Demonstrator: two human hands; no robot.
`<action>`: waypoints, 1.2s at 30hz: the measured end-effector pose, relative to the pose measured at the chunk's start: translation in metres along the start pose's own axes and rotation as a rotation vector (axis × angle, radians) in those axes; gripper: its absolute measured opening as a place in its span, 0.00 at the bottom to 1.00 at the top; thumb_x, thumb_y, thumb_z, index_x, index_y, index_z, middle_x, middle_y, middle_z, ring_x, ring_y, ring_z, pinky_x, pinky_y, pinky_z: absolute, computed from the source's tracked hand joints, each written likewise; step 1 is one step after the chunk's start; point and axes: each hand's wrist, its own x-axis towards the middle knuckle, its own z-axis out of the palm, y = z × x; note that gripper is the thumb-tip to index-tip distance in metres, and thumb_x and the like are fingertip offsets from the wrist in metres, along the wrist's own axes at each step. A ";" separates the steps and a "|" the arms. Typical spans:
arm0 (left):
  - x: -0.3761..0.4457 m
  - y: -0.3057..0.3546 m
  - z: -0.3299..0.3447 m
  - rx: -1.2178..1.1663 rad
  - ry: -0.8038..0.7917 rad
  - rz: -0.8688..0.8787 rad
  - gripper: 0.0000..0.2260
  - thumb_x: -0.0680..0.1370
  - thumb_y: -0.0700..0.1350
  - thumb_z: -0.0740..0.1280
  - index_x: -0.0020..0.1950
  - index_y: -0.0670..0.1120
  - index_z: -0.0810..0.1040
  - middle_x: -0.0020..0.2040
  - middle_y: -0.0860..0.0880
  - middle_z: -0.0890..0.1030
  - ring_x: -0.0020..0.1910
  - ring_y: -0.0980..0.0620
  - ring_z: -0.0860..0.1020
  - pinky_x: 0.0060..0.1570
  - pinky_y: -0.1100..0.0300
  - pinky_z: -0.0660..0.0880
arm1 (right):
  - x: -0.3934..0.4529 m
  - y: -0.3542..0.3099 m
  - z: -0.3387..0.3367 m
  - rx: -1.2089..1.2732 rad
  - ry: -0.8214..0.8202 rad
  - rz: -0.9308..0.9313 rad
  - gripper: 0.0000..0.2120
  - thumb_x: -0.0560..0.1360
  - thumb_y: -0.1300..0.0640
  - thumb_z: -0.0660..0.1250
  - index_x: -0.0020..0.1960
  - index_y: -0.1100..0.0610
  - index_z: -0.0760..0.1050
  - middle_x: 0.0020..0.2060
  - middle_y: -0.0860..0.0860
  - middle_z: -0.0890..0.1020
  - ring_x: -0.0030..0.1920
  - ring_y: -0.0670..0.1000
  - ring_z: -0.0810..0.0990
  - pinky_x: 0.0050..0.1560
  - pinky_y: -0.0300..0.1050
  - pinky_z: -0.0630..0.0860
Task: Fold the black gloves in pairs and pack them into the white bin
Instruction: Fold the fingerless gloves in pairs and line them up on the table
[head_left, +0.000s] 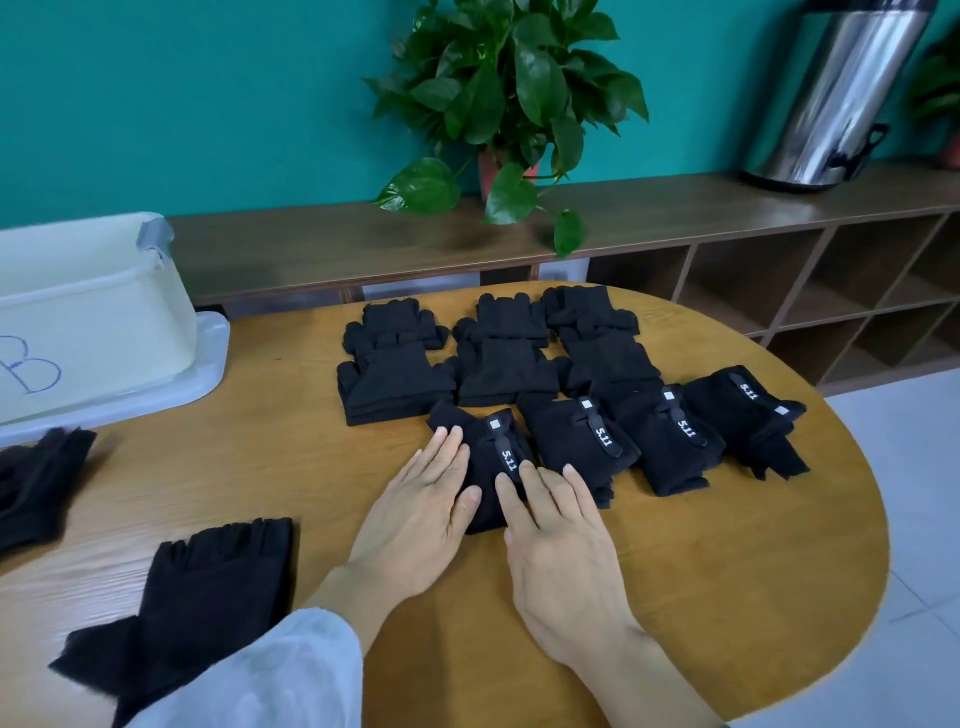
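From the head view, both hands lie flat on one folded glove pair (493, 467) at the near end of a row on the round wooden tabletop (701, 571). The left hand (421, 509) presses the pair's left side with straight fingers, its grip open and holding nothing. The right hand (561, 540) rests its straight fingertips on the pair's lower right edge, grip likewise open. Three more folded pairs with white-lettered straps (649, 436) continue the row to the right, touching or overlapping one another. Behind the row sit six stacks of plain black gloves (488, 348) in two lines of three. Loose black gloves (208, 587) lie at the near left, and another heap (36, 478) lies at the left edge. The white bin (88, 306) stands at far left on the tabletop, marked with a blue letter B. A potted plant (509, 104) and a steel urn (841, 93) stand on the shelf behind.
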 end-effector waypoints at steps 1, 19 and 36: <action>0.004 0.000 0.000 -0.003 0.004 0.010 0.35 0.76 0.64 0.31 0.79 0.49 0.45 0.78 0.56 0.40 0.74 0.65 0.33 0.73 0.67 0.36 | 0.001 0.001 0.000 0.017 0.004 0.015 0.22 0.77 0.56 0.55 0.69 0.59 0.74 0.64 0.59 0.78 0.67 0.58 0.74 0.71 0.55 0.58; 0.007 -0.001 0.004 0.014 0.025 0.016 0.32 0.78 0.64 0.31 0.78 0.50 0.37 0.79 0.55 0.38 0.74 0.65 0.32 0.74 0.65 0.35 | 0.003 0.001 0.005 0.084 0.009 0.046 0.25 0.80 0.51 0.51 0.73 0.62 0.67 0.73 0.56 0.69 0.75 0.53 0.62 0.72 0.54 0.57; -0.043 0.027 -0.026 -0.024 0.201 -0.015 0.29 0.80 0.62 0.33 0.78 0.51 0.39 0.79 0.54 0.41 0.76 0.62 0.35 0.75 0.64 0.37 | 0.002 0.001 -0.010 0.113 0.067 0.028 0.26 0.81 0.51 0.50 0.74 0.63 0.65 0.72 0.58 0.69 0.74 0.54 0.64 0.73 0.53 0.56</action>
